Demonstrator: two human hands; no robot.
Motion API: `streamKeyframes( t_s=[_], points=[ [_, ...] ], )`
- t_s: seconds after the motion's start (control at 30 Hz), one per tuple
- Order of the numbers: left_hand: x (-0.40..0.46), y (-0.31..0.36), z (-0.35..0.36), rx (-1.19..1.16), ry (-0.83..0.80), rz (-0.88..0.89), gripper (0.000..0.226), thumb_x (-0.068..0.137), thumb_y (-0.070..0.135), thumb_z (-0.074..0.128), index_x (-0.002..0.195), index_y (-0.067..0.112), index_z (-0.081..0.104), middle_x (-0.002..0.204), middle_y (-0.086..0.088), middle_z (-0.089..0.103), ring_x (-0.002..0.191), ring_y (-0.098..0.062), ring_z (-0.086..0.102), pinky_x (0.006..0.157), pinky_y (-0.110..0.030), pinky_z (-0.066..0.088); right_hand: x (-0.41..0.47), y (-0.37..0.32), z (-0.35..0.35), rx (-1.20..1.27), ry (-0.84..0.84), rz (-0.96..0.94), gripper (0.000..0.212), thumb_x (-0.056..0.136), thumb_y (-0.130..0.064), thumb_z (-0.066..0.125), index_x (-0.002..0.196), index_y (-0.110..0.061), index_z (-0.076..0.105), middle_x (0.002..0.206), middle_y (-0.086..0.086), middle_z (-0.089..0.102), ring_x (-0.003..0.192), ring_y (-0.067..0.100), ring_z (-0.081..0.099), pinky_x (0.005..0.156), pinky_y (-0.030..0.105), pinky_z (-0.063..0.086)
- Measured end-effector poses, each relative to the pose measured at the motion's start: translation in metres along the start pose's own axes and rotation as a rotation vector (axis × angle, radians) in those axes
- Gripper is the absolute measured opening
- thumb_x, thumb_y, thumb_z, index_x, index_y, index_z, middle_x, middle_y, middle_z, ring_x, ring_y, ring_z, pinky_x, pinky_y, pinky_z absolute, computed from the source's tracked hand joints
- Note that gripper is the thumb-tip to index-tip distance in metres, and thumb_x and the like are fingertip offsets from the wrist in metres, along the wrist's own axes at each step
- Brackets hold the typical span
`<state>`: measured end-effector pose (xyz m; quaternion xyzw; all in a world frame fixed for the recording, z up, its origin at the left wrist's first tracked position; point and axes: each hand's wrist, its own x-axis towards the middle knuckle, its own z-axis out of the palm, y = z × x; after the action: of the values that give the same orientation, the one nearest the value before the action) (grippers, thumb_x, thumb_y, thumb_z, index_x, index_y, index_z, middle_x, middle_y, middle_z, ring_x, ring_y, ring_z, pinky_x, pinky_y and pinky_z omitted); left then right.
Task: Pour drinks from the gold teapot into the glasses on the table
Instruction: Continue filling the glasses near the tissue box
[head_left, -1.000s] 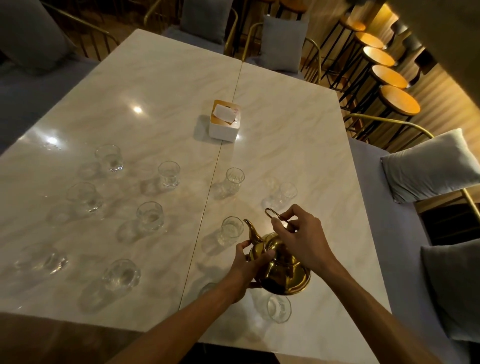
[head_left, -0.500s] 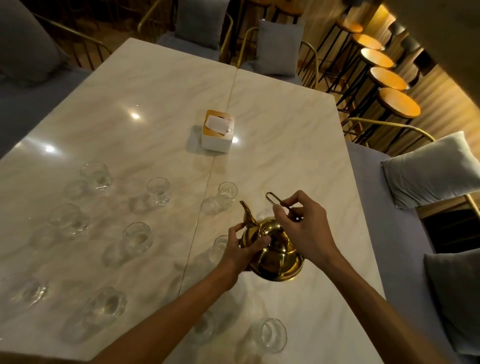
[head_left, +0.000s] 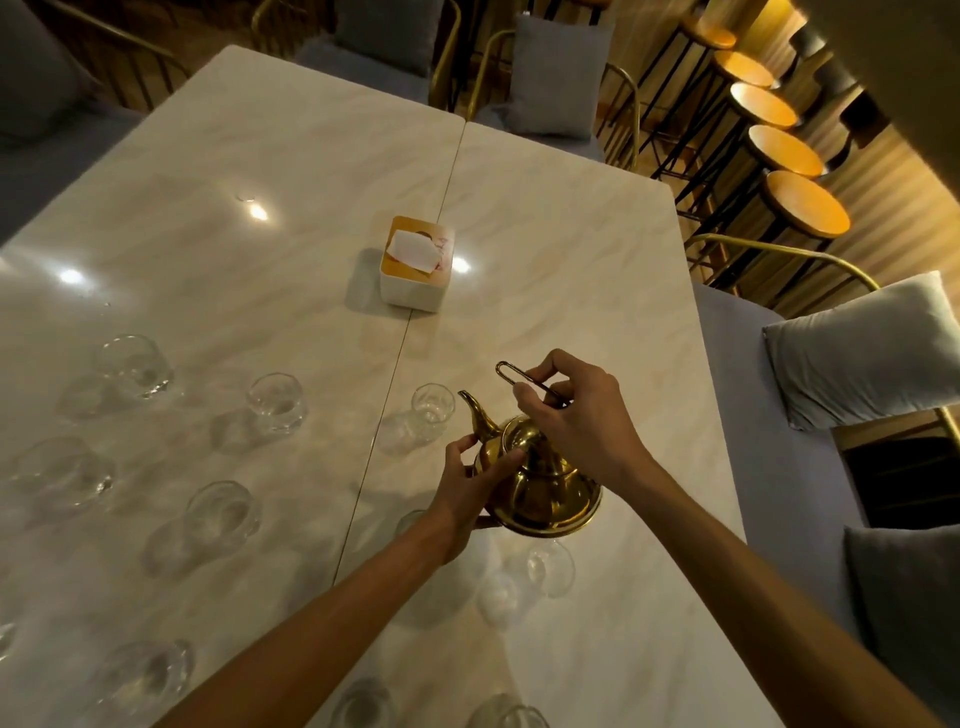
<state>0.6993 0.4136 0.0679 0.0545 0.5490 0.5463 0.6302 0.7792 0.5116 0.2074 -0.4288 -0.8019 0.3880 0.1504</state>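
Right hand (head_left: 576, 421) pinches wire handle, left hand (head_left: 470, 488) braces gold teapot (head_left: 540, 483) between them; risk: spout (head_left: 475, 410) short of glass (head_left: 432, 404) just beyond left hand, spilling.

No legible text, brand or number anywhere. Tissue box (head_left: 415, 270) lid shows a faint printed mark beside the tissue, too small and blurred to read.
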Motion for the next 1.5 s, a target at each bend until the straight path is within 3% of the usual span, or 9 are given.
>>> streamKeyframes(
  t_s=[0.13,0.37,0.7,0.8,0.9,1.17,1.33,1.4,1.5],
  points=[
    [0.01,-0.002,-0.002,-0.044,0.009,-0.052,0.102,0.062,0.051,0.082,0.145,0.034,0.026,0.143,-0.012,0.052,0.116,-0.029,0.059,0.08,-0.046,0.057,0.02,0.005,0.009,-0.053,-0.05,-0.002,0.013,0.094,-0.029,0.07,0.099,-0.018,0.065,0.066,-0.008,0.066,0.051,-0.002,0.06,0.051,0.009,0.041],
    [0.028,-0.006,-0.009,-0.086,-0.016,-0.109,0.104,0.065,0.056,0.082,0.147,0.034,0.023,0.142,-0.013,0.053,0.11,-0.026,0.06,0.086,-0.049,0.056,0.043,0.009,0.024,-0.111,-0.094,0.026,0.016,0.093,-0.029,0.071,0.102,-0.016,0.067,0.072,-0.002,0.069,0.059,0.013,0.065,0.054,0.018,0.046],
    [0.039,-0.003,-0.007,-0.137,-0.041,-0.152,0.098,0.065,0.052,0.077,0.147,0.035,0.025,0.144,-0.012,0.05,0.107,-0.024,0.059,0.074,-0.042,0.055,0.067,0.011,0.03,-0.169,-0.15,0.054,0.018,0.093,-0.03,0.07,0.102,-0.015,0.067,0.074,-0.001,0.064,0.051,0.003,0.052,0.052,0.014,0.036],
    [0.042,-0.002,-0.006,-0.154,-0.048,-0.182,0.096,0.067,0.051,0.075,0.147,0.035,0.025,0.144,-0.011,0.048,0.114,-0.03,0.056,0.085,-0.048,0.055,0.072,0.011,0.031,-0.194,-0.16,0.045,0.017,0.093,-0.031,0.07,0.1,-0.016,0.067,0.076,0.0,0.067,0.051,0.004,0.053,0.051,0.014,0.036],
    [0.045,-0.003,-0.006,-0.161,-0.052,-0.2,0.095,0.069,0.051,0.075,0.147,0.035,0.025,0.142,-0.009,0.05,0.124,-0.035,0.053,0.092,-0.053,0.052,0.076,0.01,0.032,-0.218,-0.165,0.047,0.019,0.092,-0.033,0.071,0.101,-0.016,0.067,0.087,-0.001,0.066,0.064,0.008,0.06,0.055,0.018,0.041],
    [0.049,-0.005,-0.004,-0.204,-0.061,-0.211,0.093,0.071,0.051,0.075,0.148,0.034,0.025,0.145,-0.01,0.047,0.126,-0.036,0.051,0.084,-0.048,0.056,0.08,0.01,0.033,-0.25,-0.19,0.051,0.02,0.092,-0.033,0.071,0.103,-0.017,0.068,0.095,0.002,0.067,0.071,0.006,0.062,0.056,0.017,0.042],
    [0.049,-0.008,-0.003,-0.223,-0.086,-0.199,0.09,0.074,0.052,0.076,0.147,0.033,0.027,0.122,0.001,0.056,0.115,-0.029,0.057,0.081,-0.046,0.057,0.083,0.011,0.036,-0.276,-0.206,0.041,0.023,0.092,-0.034,0.071,0.107,-0.016,0.068,0.105,0.008,0.072,0.076,0.013,0.064,0.058,0.017,0.044],
    [0.05,-0.009,-0.004,-0.227,-0.095,-0.199,0.095,0.07,0.056,0.08,0.147,0.033,0.028,0.123,0.001,0.056,0.113,-0.028,0.059,0.082,-0.047,0.058,0.084,0.011,0.037,-0.281,-0.211,0.039,0.025,0.093,-0.034,0.07,0.108,-0.015,0.068,0.109,0.008,0.071,0.08,0.017,0.065,0.058,0.017,0.044],
    [0.049,-0.008,-0.004,-0.22,-0.119,-0.199,0.118,0.047,0.064,0.089,0.145,0.034,0.03,0.126,0.001,0.055,0.113,-0.027,0.059,0.082,-0.047,0.059,0.085,0.01,0.039,-0.299,-0.218,0.037,0.025,0.093,-0.034,0.07,0.109,-0.015,0.068,0.108,0.007,0.071,0.081,0.017,0.064,0.057,0.017,0.042]
  ],
)
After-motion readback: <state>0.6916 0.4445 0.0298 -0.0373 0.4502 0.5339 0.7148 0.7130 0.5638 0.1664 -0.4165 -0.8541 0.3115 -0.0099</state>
